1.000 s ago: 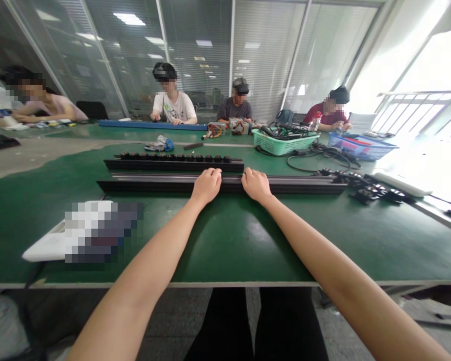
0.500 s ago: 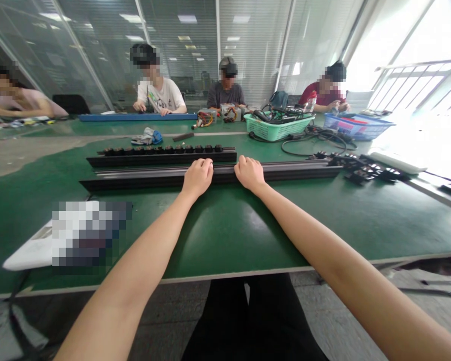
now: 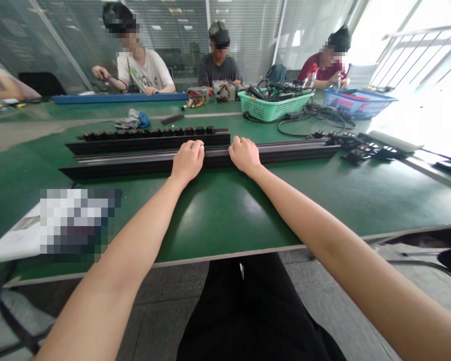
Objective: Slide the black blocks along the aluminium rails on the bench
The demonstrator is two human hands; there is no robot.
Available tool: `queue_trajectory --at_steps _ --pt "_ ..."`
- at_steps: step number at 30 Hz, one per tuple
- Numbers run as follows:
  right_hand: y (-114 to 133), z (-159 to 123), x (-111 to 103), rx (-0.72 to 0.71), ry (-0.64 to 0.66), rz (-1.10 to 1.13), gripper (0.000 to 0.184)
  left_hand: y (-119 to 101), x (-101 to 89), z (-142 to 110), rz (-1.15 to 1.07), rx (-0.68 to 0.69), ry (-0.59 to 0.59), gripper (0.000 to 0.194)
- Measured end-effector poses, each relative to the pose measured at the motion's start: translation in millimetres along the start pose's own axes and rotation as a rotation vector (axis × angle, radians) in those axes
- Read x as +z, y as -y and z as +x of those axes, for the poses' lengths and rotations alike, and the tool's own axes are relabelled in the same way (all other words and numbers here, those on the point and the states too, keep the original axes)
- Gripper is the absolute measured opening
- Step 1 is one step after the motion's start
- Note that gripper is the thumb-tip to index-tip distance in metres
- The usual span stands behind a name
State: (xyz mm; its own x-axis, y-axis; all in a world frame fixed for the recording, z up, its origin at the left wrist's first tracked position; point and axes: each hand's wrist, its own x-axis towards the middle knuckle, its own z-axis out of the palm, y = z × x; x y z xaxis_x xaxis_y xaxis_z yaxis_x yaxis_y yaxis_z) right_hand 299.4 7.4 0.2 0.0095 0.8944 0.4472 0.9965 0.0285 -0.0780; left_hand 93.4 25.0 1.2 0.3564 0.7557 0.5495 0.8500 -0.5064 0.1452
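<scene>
A long black rail (image 3: 293, 153) lies lengthwise across the green table, with a greyish channel along its top. My left hand (image 3: 188, 159) is wrapped over its middle, fingers curled across the far edge. A short gap to the right, my right hand (image 3: 245, 153) grips the same rail in a like way, knuckles up. Just behind is a second black rail (image 3: 146, 144) with a row of small black parts (image 3: 176, 131) along its top. More black parts (image 3: 357, 150) lie in a loose heap past the first rail's right end. My fingertips are hidden behind the rail.
Behind the rails stand a green basket (image 3: 272, 108) of cables and a blue basket (image 3: 361, 104). Blue-grey gloves (image 3: 133, 119) lie at back left. A white object (image 3: 15, 235), partly blurred, is at front left. Several people sit across the table (image 3: 218, 225).
The camera view has tilted down and shifted slightly. Both hands keep their hold on the rail. Across the table, the person in white has raised one hand.
</scene>
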Motion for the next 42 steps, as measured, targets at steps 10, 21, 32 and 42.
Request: queue_trajectory --at_steps 10,21,32,42 --pt "-1 3 5 -0.019 -0.007 -0.015 0.038 6 3.8 0 -0.03 0.02 -0.024 0.038" --pt "-1 0 3 -0.018 0.005 -0.026 0.039 8 2.4 -1 -0.046 0.039 -0.008 0.04" --pt "-3 1 7 -0.033 -0.048 0.021 0.037 9 -4.5 -2 -0.02 0.049 0.008 0.042" --pt "0 1 8 -0.023 -0.046 0.012 0.037 12 -4.4 -2 0.001 0.048 0.009 0.042"
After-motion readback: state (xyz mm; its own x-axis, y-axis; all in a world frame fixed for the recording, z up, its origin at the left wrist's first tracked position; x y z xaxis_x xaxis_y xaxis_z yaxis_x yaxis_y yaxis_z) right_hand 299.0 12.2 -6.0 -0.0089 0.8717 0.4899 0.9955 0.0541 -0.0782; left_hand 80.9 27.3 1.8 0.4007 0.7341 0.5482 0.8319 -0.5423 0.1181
